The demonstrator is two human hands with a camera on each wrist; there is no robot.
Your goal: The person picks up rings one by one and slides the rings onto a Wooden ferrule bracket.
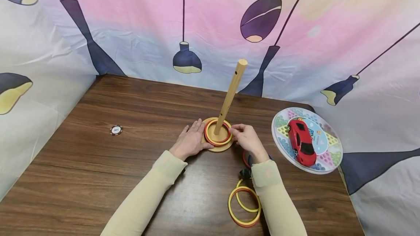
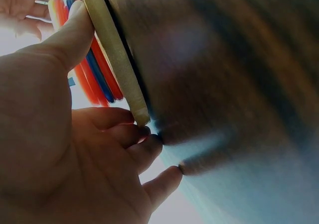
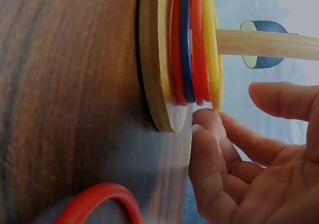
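A wooden pole (image 1: 231, 97) rises from a round wooden base (image 1: 220, 150) on the table. Around its foot lies a stack of rings: in the right wrist view yellow (image 3: 213, 50) is on top, with red (image 3: 198, 45) and blue (image 3: 186, 40) below. My left hand (image 1: 191, 141) rests at the base's left side, its fingertips by the base edge and table, the thumb alongside the rings. On the other side, my right hand (image 1: 248, 139) has its bent fingertips at the stack's edge, while its thumb stands apart from them.
Loose yellow rings (image 1: 230, 207) with a red one lie near my right forearm; another red ring (image 1: 244, 158) is partly hidden by that wrist. A red toy car (image 1: 302, 143) sits on a round patterned box (image 1: 332, 161) at right. A poker chip (image 1: 116, 130) lies at left.
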